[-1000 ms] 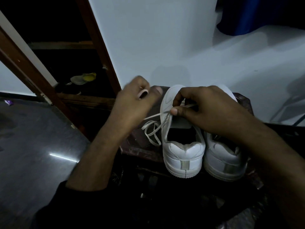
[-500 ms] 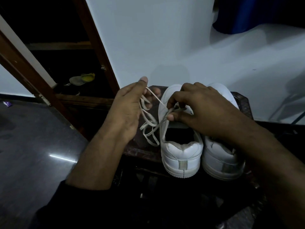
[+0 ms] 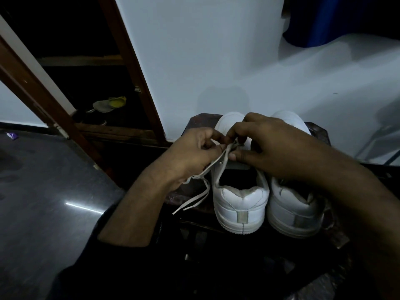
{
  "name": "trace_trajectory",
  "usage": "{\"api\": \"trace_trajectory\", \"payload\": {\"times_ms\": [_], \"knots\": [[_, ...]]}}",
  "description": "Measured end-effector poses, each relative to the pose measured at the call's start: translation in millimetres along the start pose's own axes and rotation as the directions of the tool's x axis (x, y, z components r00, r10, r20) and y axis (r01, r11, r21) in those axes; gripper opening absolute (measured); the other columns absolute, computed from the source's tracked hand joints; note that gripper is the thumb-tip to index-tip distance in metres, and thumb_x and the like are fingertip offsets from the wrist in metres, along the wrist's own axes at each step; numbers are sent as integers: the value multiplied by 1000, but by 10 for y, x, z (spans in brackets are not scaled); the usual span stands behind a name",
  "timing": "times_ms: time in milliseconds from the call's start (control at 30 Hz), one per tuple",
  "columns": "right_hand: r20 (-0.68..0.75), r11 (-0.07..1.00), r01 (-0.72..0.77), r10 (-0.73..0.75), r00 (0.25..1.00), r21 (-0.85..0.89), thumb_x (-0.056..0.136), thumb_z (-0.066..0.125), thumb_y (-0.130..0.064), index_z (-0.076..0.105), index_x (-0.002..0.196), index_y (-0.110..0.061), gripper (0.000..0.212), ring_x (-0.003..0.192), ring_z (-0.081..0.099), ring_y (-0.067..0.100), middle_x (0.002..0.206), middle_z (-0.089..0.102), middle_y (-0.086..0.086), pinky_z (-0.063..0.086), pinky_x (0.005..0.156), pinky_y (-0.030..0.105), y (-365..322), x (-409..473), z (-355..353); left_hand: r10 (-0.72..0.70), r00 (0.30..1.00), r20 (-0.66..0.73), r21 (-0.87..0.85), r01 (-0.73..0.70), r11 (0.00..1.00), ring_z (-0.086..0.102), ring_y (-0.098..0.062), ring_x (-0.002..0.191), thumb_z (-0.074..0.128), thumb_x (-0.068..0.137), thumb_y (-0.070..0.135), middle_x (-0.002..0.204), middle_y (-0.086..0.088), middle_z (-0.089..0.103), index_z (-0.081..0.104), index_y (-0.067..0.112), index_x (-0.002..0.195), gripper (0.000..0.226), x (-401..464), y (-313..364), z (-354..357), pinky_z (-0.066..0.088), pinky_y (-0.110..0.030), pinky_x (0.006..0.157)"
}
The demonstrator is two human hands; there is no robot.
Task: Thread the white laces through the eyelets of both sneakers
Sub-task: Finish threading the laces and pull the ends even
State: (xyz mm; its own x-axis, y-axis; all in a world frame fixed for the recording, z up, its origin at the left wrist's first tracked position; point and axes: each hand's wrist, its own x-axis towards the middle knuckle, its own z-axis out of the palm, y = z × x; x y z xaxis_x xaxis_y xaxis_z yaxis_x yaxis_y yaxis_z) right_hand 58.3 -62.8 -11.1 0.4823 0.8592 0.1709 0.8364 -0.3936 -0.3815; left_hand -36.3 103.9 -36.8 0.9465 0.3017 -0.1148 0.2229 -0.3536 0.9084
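White leather covers 2 sneakers that sit side by side on a small dark stool (image 3: 320, 135), with their heels facing the person. The left sneaker (image 3: 240, 204) has a grey tab on its heel, and so does the right sneaker (image 3: 294, 208). No brand name or writing can be read on either shoe; the light is too dim.

Both hands meet over the top of the left sneaker. The left hand (image 3: 190, 152) has its fingers curled and pinches the white lace (image 3: 216, 163) near the shoe's eyelets. The right hand (image 3: 266, 146) has its fingers curled too, and its thumb and fingers pinch the same lace right beside the left hand. The 2 hands are almost touching.

From the hands, the lace runs down along the left side of the left sneaker. Its loose end hangs past the edge of the stool, just beside the shoe's heel. It is hard to tell which eyelet the lace goes through, because the fingers hide it.

A brown wooden door frame (image 3: 132, 70) stands to the left of a pale wall (image 3: 205, 50). Inside the dark doorway lies a grey and yellow shoe (image 3: 109, 103). The floor (image 3: 43, 191) is dark and shiny. A blue thing (image 3: 320, 20) shows in the top right corner.
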Motion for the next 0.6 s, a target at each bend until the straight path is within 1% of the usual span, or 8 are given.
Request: {"api": "trace_trajectory", "payload": {"times_ms": [67, 167, 233, 300, 367, 433, 500, 600], "knots": [[-3, 999, -17, 17, 1000, -45, 91, 66, -34, 65, 115, -31, 25, 76, 51, 1, 101, 56, -13, 43, 74, 23, 8, -14, -49, -4, 1000, 16, 80, 3, 997, 58, 3, 58, 67, 99, 20, 74, 4, 68, 73, 13, 103, 10, -2, -22, -26, 42, -12, 52], [-58, 995, -93, 91, 994, -39, 88, 66, -26, 67, 113, -27, 25, 82, 59, 9, 93, 66, -10, 40, 67, 18, 19, -32, -91, -33, 999, 38, 138, 28, 990, 55, 3, 52, 68, 98, 19, 62, 12, 64, 73, 15, 85, 15, -17, 12, -46, 40, -13, 50], [-76, 988, -150, 149, 986, -18, 87, 67, -26, 67, 110, -28, 23, 80, 61, 8, 87, 68, -10, 38, 62, 8, 18, -52, -94, -67, 997, 41, 163, 60, 985, 44, -6, 45, 66, 97, 16, 52, 7, 51, 63, 15, 65, 31, -35, 40, -27, 35, -19, 48], [-105, 983, -181, 181, 978, 11, 87, 66, -27, 68, 107, -30, 20, 76, 57, 6, 86, 70, -11, 34, 59, -1, 16, -64, -101, -46, 999, -28, 157, 50, 986, 37, -18, 52, 67, 92, 17, 56, -5, 40, 53, 16, 56, 39, -34, 55, -15, 33, -26, 54], [-112, 983, -184, 184, 977, 12, 88, 65, -28, 67, 106, -31, 18, 75, 54, 5, 87, 70, -11, 33, 58, -3, 4, -65, -95, 0, 993, -119, 47, 6, 999, 43, -19, 61, 70, 92, 19, 63, -7, 44, 58, 13, 60, 35, -28, 76, -21, 38, -28, 62], [-110, 989, -147, 146, 983, -2, 91, 63, -31, 67, 106, -31, 16, 75, 54, 5, 82, 66, -12, 34, 57, 3, -12, -56, -58, 46, 988, -144, -120, -64, 991, 59, -8, 72, 70, 95, 26, 69, 2, 62, 66, 13, 64, 34, -13, 83, -55, 43, -27, 75], [-143, 994, -105, 105, 984, 11, 94, 61, -36, 65, 102, -29, 12, 74, 53, 5, 81, 59, -12, 33, 59, 5, -32, -41, -12, 107, 991, -78, -311, -126, 942, 68, -12, 98, 65, 96, 41, 97, 1, 76, 79, 17, 82, 31, -20, 116, -44, 48, -33, 91], [-277, 978, -133, 174, 945, 163, 98, 56, -45, 59, 89, -24, 23, 63, 51, 1, 69, 55, -11, 33, 55, 10, -89, -13, 5, 190, 980, -53, -445, -194, 874, 57, -11, 134, 52, 91, 59, 144, 1, 62, 76, 27, 117, 48, -36, 174, 41, 45, -33, 110]]}}
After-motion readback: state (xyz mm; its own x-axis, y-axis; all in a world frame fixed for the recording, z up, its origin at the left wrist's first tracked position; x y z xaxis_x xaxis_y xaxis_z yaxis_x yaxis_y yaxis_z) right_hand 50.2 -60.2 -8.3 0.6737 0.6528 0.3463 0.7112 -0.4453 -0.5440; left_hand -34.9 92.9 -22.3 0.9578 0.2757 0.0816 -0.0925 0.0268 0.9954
